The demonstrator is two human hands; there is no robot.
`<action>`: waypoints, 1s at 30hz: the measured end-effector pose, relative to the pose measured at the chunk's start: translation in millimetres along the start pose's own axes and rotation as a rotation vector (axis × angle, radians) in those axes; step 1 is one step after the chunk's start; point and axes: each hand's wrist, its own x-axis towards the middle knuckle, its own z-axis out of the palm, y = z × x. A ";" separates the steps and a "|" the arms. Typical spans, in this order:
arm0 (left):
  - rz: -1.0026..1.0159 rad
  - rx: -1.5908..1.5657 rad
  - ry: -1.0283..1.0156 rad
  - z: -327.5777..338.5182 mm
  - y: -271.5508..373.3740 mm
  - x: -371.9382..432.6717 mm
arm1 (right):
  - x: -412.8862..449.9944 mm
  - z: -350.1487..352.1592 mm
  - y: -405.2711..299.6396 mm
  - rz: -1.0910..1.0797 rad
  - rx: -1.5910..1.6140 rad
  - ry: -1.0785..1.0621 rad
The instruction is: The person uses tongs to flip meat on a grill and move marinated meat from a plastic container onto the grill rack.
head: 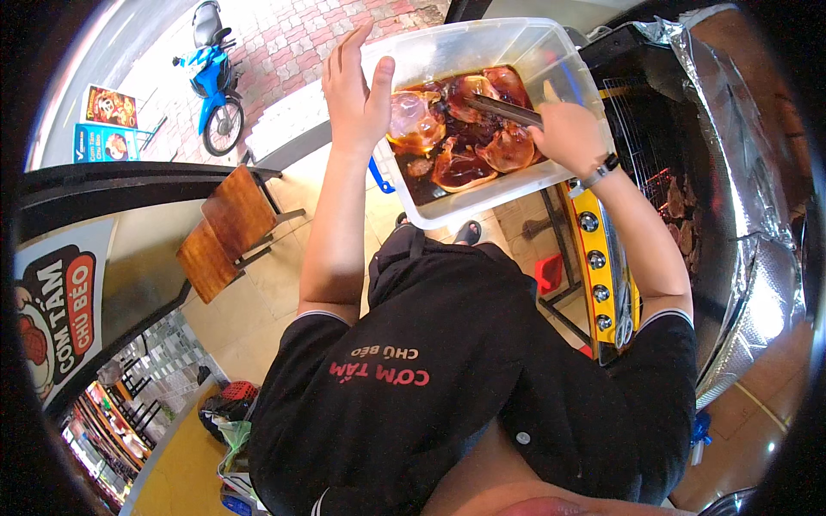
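A clear plastic tub stands before me, with slices of marinating meat lying in dark liquid. My right hand is closed around metal tongs, whose far end reaches onto the meat in the middle of the tub. A watch is on that wrist. My left hand is raised at the tub's left edge, fingers extended and thumb apart, with nothing seen in it; whether it touches the rim I cannot tell. A blue handle shows at the tub's left side.
To the right is a grill with a yellow control panel, knobs, a wire rack, pieces of meat and a foil-covered hood. Scissors lie by the panel. A wooden stool stands left; a blue motorbike is outside.
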 end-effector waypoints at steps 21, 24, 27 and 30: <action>-0.041 -0.086 -0.030 -0.4 5.4 -0.3 | -14.6 -20.6 2.9 0.047 0.012 -0.051; -0.011 -0.049 -0.029 0.5 6.0 0.8 | -37.6 -30.6 21.0 0.161 0.059 0.015; -0.035 -0.047 -0.085 -3.5 9.5 1.4 | -84.1 -44.6 20.1 0.256 0.165 0.109; -0.066 0.042 -0.122 -1.4 12.6 3.3 | -142.1 -29.0 4.1 0.427 0.303 0.185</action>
